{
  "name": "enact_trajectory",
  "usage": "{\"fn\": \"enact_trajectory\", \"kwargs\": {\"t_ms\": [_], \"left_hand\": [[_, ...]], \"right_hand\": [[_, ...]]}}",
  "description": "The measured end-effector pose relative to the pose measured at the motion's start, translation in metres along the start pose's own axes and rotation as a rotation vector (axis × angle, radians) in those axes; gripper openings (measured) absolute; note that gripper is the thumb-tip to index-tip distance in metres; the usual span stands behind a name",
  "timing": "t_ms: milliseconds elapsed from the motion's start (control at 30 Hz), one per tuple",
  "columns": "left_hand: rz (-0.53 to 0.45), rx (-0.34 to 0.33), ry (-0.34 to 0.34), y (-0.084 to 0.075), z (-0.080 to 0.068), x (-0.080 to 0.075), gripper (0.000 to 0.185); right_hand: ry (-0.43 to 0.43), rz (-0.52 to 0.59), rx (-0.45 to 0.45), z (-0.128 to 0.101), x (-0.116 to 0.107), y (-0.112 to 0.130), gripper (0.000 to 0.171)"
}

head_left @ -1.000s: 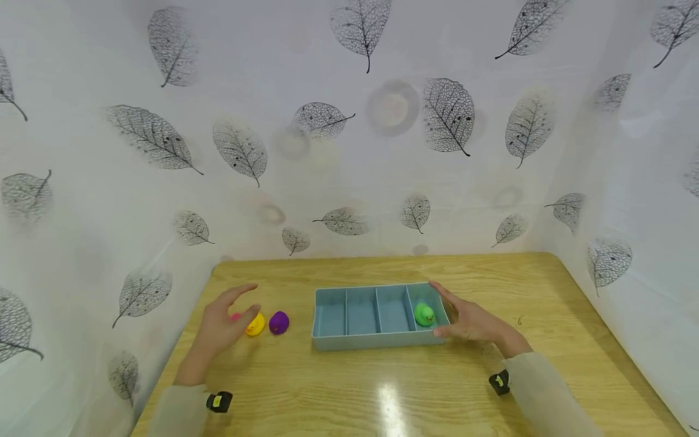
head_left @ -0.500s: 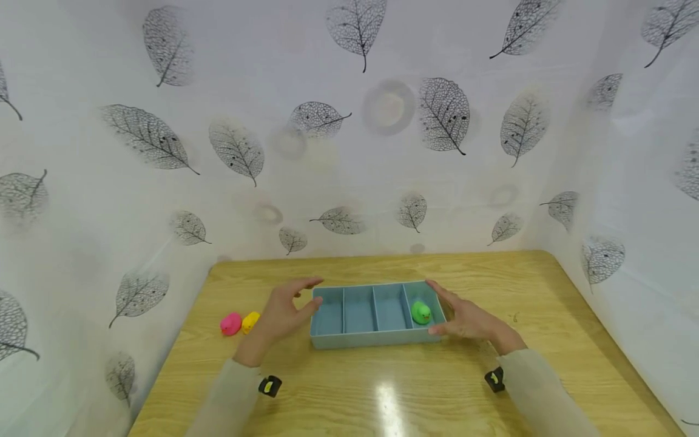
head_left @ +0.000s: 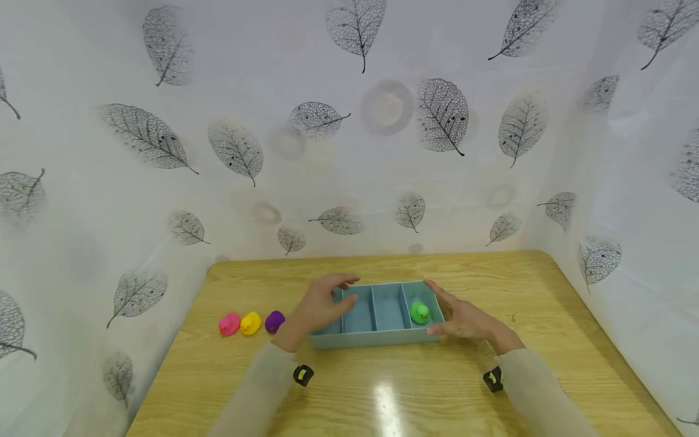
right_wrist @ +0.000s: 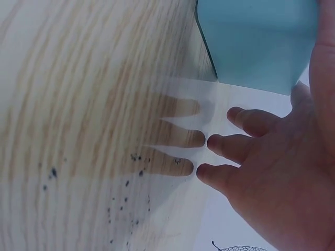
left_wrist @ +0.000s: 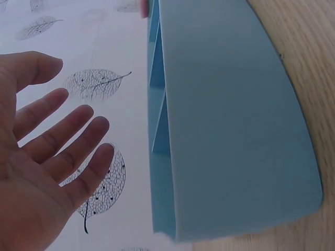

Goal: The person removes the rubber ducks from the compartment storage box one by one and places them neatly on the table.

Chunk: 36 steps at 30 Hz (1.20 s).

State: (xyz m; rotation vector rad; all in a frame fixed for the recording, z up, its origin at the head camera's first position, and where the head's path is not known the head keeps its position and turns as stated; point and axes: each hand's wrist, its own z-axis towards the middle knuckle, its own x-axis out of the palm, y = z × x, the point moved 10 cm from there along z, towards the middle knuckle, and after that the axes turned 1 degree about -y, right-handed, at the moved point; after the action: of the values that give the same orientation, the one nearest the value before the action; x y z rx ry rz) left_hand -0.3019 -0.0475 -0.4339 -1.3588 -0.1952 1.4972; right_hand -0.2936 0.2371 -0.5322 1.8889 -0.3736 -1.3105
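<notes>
The blue divided tray [head_left: 377, 337] is flanked on the tabletop [head_left: 437, 388] by both hands. The left hand [head_left: 319, 306] is spread with straight fingers [left_wrist: 78, 130] over its left end; the right hand [head_left: 464, 318] is laid open against its right end, beside the green duck [head_left: 419, 312].

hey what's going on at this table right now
A person has both hands at a blue divided tray on a wooden table. The left hand is open over its left end; the right hand rests against its right end. A green duck sits in the rightmost compartment. Pink, yellow and purple ducks line up left of the tray.
</notes>
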Motion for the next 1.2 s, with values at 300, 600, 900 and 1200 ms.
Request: {"fn": "enact_trajectory", "kwargs": {"t_ms": [300,600,900,1200], "left_hand": [[-0.032,-0.024,0.033,-0.006,0.015,0.020,0.044],[0.015,0.006,0.095,-0.016,0.029,0.045,0.042],[0.035,-0.023,0.157,-0.017,0.037,0.066,0.043],[0.064,-0.092,0.224,-0.016,0.043,0.091,0.045]], "right_hand": [[-0.001,0.012,-0.008,0.001,0.000,-0.001,0.111],[-0.009,0.019,0.007,0.000,0.000,0.000,0.111],[-0.007,-0.007,0.013,0.000,-0.002,0.000,0.112],[-0.004,0.010,0.016,0.000,-0.001,-0.004,0.109]]}}
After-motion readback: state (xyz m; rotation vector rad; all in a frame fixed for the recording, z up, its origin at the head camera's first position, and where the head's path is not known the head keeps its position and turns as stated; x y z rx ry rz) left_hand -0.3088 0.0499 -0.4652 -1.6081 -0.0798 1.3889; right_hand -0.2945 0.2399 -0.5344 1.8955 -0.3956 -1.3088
